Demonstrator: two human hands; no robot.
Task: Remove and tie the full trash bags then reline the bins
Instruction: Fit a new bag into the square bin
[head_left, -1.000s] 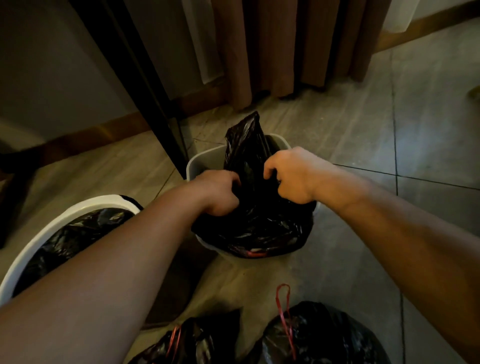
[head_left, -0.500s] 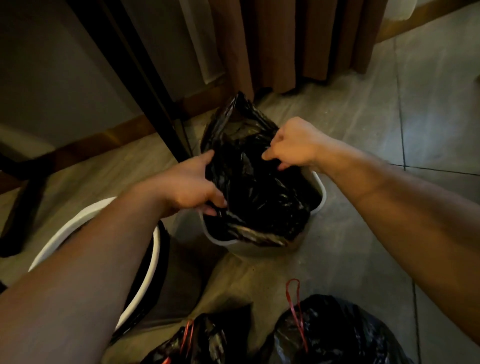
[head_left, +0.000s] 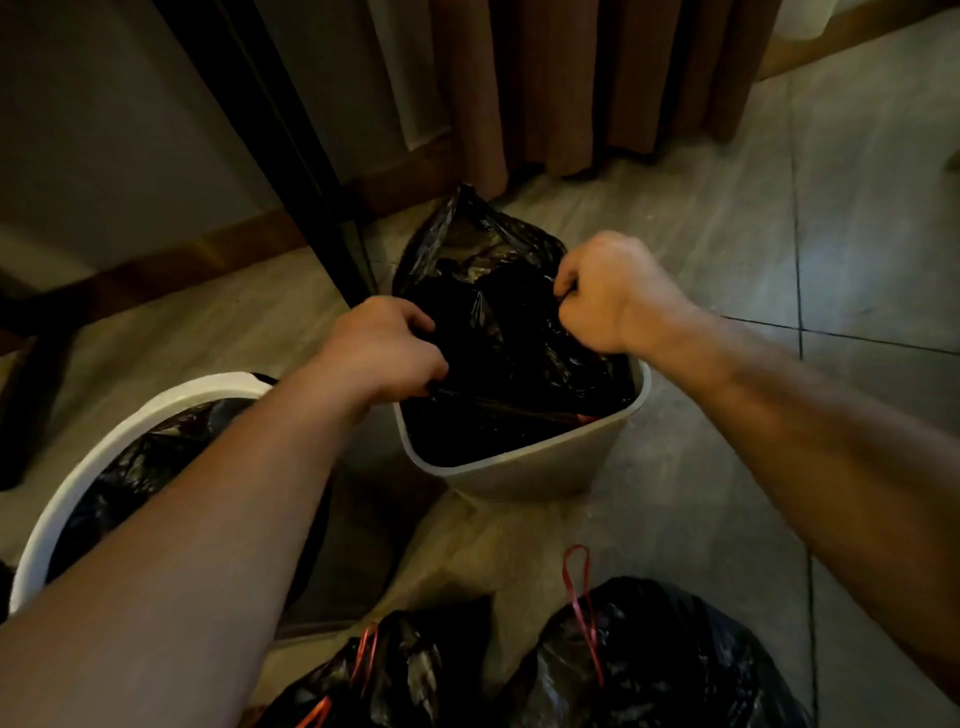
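Head view showed us the floor (head_left: 727, 234) first, grey tile, with the small bin (head_left: 519, 475) standing on it ahead of us; we place everything else from that bin. To its left stood the larger round bin (head_left: 93, 467), already lined in black. On the near side of the small bin lay two tied bags (head_left: 649, 665), red drawstrings (head_left: 582, 597) sticking up, which we judged to be the full ones, already removed. Behind the small bin hung the curtain (head_left: 571, 78), with a dark post (head_left: 291, 156) behind and to its left.

Inside the small bin sat the fresh black liner (head_left: 498, 332), its far edge standing up above the rim. Half a second before, our left hand (head_left: 384, 353) had lain flat and open against the liner's left side; now its fingers were clenched on the plastic at the bin's left rim. Our right hand (head_left: 608, 291) had dropped from above the bin and was closed on the liner at the right rim. The mouth had been pulled wider between them, so we judged relining well along, with the edge not yet folded over the rim.
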